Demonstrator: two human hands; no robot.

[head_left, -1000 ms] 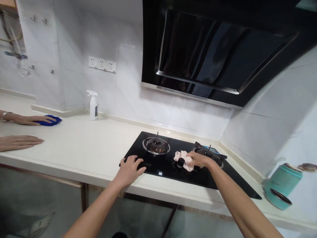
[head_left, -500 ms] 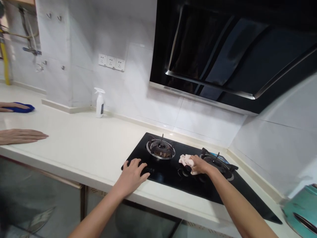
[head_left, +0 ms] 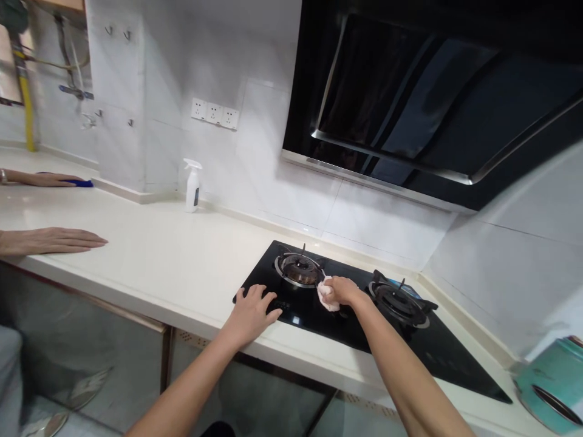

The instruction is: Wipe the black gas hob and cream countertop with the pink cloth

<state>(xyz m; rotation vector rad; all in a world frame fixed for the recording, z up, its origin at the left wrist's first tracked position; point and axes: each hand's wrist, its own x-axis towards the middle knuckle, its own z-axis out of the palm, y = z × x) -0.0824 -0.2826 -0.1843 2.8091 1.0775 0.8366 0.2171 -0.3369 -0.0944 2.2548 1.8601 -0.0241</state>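
Observation:
My right hand [head_left: 342, 291] is closed on a pale pink cloth [head_left: 325, 295] and presses it on the black glass gas hob [head_left: 319, 325], between the left burner [head_left: 298, 270] and the right burner [head_left: 398, 300]. My left hand [head_left: 252, 309] lies flat with fingers spread on the hob's front left corner, holding nothing.
A white spray bottle [head_left: 192, 186] stands by the wall on the cream counter [head_left: 150, 261]. A black range hood [head_left: 432, 91] hangs over the hob. A teal pot [head_left: 553, 385] sits at the far right. Another person's hands [head_left: 54, 240] rest at the left, one on a blue cloth [head_left: 82, 182].
My right hand has slid the cloth leftward from beside the right burner to near the left burner. The other person's far hand and blue cloth moved away. My view has shifted.

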